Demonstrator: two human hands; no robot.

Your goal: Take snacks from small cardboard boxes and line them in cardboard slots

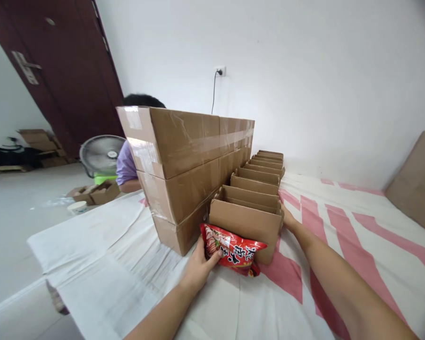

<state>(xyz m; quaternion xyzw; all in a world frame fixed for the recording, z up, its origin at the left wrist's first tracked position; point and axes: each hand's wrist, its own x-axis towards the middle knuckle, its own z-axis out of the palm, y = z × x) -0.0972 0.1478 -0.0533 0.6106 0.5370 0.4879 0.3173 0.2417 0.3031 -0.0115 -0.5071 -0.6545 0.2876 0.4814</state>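
Observation:
My left hand (199, 266) grips the left end of a red plastic food packet (230, 249) printed with large white characters, its thumb on the front. The packet lies against the near side of an open cardboard box (246, 222), the nearest in a row of open boxes. A second red packet edge seems to show beneath it. At the right side of that nearest box is my right hand (287, 220), its fingers mostly hidden behind the cardboard, so their grip does not show.
Taped cartons (187, 141) form a tall wall left of the open boxes. Behind it sits a person in a purple sleeve (125, 163), near a fan (102, 155). A white cloth with red print (340, 226) covers the surface. A brown board (418, 184) stands far right.

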